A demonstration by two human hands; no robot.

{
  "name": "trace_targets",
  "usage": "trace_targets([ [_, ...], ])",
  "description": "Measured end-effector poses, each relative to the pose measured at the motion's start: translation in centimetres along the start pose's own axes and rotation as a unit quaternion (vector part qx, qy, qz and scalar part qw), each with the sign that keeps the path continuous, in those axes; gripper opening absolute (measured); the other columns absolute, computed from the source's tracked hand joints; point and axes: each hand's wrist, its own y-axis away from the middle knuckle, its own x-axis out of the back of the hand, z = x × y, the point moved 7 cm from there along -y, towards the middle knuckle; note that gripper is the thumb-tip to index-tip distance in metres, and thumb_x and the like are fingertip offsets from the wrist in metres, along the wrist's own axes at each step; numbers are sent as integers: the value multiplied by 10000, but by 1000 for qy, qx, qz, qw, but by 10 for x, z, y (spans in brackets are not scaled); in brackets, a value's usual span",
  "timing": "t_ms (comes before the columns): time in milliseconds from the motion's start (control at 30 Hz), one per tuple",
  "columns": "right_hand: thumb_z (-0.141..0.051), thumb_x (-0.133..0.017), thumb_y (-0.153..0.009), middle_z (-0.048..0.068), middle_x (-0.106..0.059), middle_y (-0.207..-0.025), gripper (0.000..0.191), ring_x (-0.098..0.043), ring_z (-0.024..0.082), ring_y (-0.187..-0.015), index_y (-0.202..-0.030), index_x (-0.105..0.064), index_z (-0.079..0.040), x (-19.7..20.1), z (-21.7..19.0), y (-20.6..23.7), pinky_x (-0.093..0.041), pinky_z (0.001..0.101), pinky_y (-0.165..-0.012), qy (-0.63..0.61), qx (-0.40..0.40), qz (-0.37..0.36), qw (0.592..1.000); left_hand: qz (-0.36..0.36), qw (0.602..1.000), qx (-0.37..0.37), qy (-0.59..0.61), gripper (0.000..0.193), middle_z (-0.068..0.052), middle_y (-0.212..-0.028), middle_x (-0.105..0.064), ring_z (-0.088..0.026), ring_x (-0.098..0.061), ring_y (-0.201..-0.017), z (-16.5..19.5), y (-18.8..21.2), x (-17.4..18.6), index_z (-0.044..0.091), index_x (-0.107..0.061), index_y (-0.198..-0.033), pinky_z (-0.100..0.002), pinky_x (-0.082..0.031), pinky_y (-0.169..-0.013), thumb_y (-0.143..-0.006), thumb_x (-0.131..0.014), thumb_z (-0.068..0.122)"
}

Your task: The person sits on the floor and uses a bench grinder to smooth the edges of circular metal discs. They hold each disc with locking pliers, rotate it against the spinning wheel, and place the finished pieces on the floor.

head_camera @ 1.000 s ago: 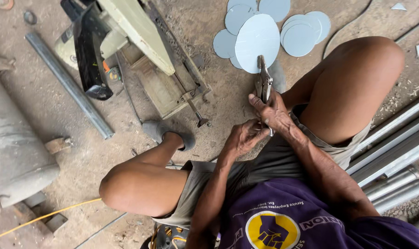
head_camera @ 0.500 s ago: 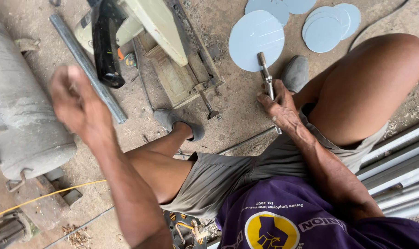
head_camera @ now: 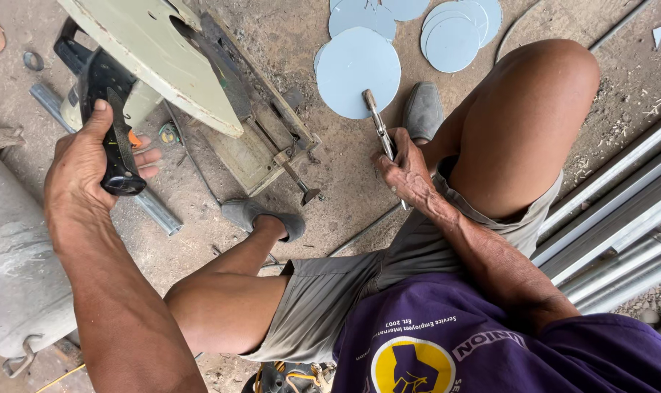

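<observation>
A seated person's left hand was wrapped tight around the black handle of a pale green chop saw standing on the dusty ground. The right hand was clenched on locking pliers, whose tip pinched the edge of a grey-blue metal disc lying flat just beyond. Farther off lay more discs; steel pipes ran alongside the right knee.
</observation>
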Motion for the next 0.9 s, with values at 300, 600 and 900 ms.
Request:
trace_targets([
  [300,-197,-644,-922,23,-496,-833,346,-509,126,-703,-1211,-503,-69,-1,-38,9,-469,318,-594,-44,-19,-38,998,-63,987,34,144,422,-152,-924,-681,-327,-771,-844,-20,-21,-3,-11,-606,-1134,-448,-683,-727,-970,-759,347],
  [600,-142,-644,-964,24,-521,-845,226,-516,118,-703,-1145,-538,-56,-23,-5,-4,-445,289,-580,-95,-27,-78,992,-39,988,15,149,331,-119,-877,-659,-279,-758,-755,-25,-26,3,9,-641,-1094,-423,-688,-695,-925,-755,270],
  [900,-134,-652,-966,3,-502,-842,255,-493,80,-696,-1163,-515,-49,-18,3,8,-434,248,-580,-82,-48,-60,994,12,987,3,159,296,-81,-818,-631,-149,-647,-627,-26,-1,-6,6,-683,-1045,-408,-707,-725,-953,-785,267],
])
